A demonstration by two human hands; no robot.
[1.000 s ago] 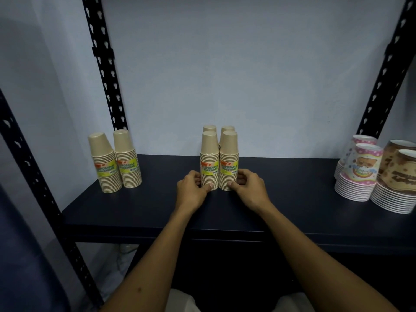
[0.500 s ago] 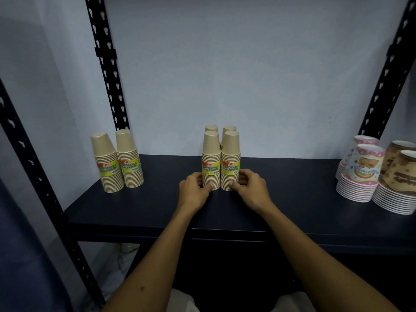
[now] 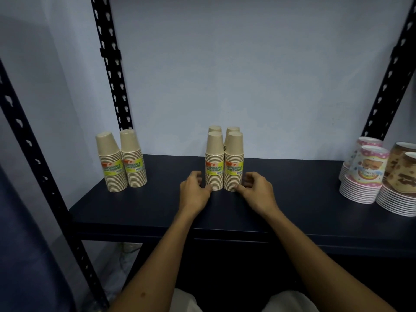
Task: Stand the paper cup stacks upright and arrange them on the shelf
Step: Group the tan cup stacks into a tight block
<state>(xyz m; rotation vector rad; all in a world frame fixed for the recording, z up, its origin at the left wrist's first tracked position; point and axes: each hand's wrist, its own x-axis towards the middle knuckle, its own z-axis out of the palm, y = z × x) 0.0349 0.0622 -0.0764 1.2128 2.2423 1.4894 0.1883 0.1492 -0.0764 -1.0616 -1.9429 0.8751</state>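
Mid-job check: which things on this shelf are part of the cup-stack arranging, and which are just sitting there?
Part of the job:
- middle group of tan cup stacks, upright, a hand at each side of its base
- left pair of tan cup stacks, upright
- left hand, right hand
- shelf

Just sitting there:
- patterned cups with plates, far right

Bare shelf (image 3: pixel 171 206) flanking centre stacks (image 3: pixel 224 163)

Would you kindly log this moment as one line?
tan paper cup stacks: upright, mid-shelf | left hand: thumb at base | right hand: thumb at base
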